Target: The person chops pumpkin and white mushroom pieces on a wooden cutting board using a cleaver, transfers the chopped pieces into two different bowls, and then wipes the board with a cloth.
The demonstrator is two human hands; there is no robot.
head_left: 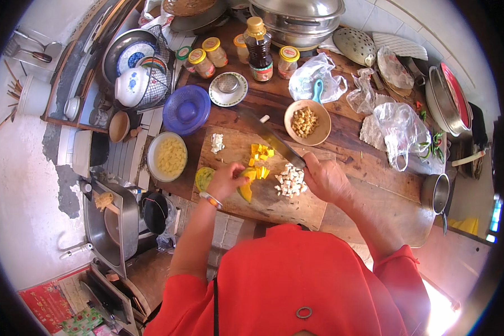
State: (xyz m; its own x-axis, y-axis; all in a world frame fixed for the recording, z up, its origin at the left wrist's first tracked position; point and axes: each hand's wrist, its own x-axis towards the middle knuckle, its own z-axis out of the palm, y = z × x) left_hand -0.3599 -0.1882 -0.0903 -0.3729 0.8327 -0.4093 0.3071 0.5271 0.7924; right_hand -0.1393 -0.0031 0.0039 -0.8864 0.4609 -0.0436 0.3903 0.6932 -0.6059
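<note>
My right hand [325, 178] grips the handle of a kitchen knife [277, 145], its blade slanting up and left above the wooden cutting board [235, 210]. At a piece of yellow-orange pumpkin [245, 192] with green rind is my left hand [227, 180], its fingers bent against the upper end. Yellow pumpkin cubes [260, 153] lie just beyond. Diced white pieces [291, 180] are heaped beside my right hand. A small pile of chopped white bits [217, 143] lies at the board's upper left. Partly behind my left hand is a green-rimmed round piece [204, 178].
A bowl of pale yellow chunks [167, 156] stands left of the board, below a blue plastic basket [187, 110]. Beyond the board are a bowl of brown cubes [308, 122], a dark sauce bottle [259, 54] and several jars. A saucepan [435, 193] sits at the right edge.
</note>
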